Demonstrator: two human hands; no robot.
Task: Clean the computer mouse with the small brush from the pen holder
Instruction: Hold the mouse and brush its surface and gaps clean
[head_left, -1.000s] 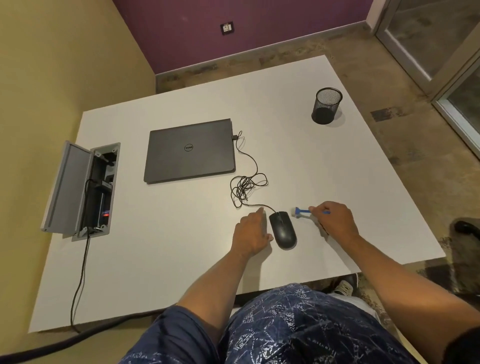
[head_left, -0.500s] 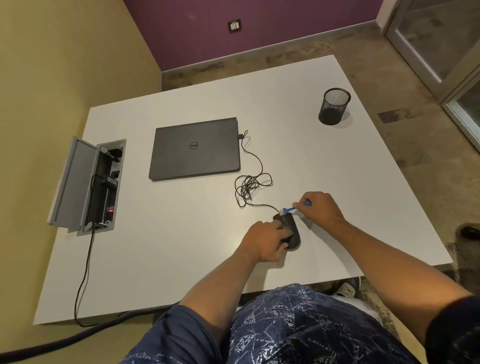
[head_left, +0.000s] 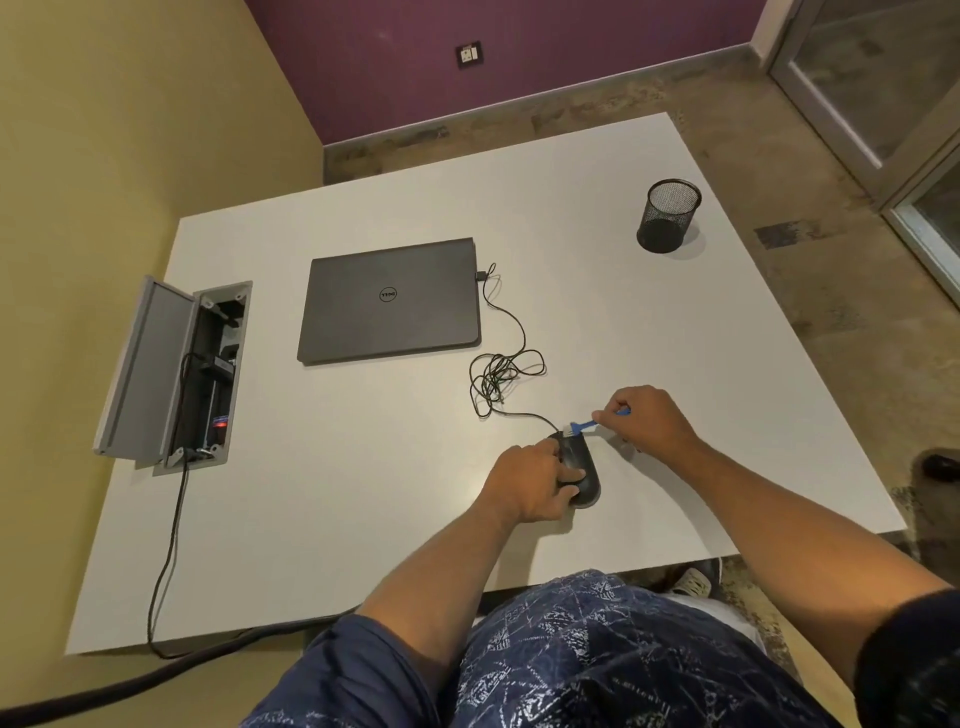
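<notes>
Black mouse (head_left: 583, 470) was gripped by left hand (head_left: 530, 483) near the counter (head_left: 363, 493) front edge; blue brush (head_left: 584, 427), pinched by right hand (head_left: 644, 423) fingers, was held at its front end.

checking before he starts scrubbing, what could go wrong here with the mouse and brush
The left hand covers much of the mouse, so the small brush may miss that part. Pulling the mouse could tug its tangled cable, plugged into the laptop. The right hand pinches the handle's end, so it might slip.
</notes>
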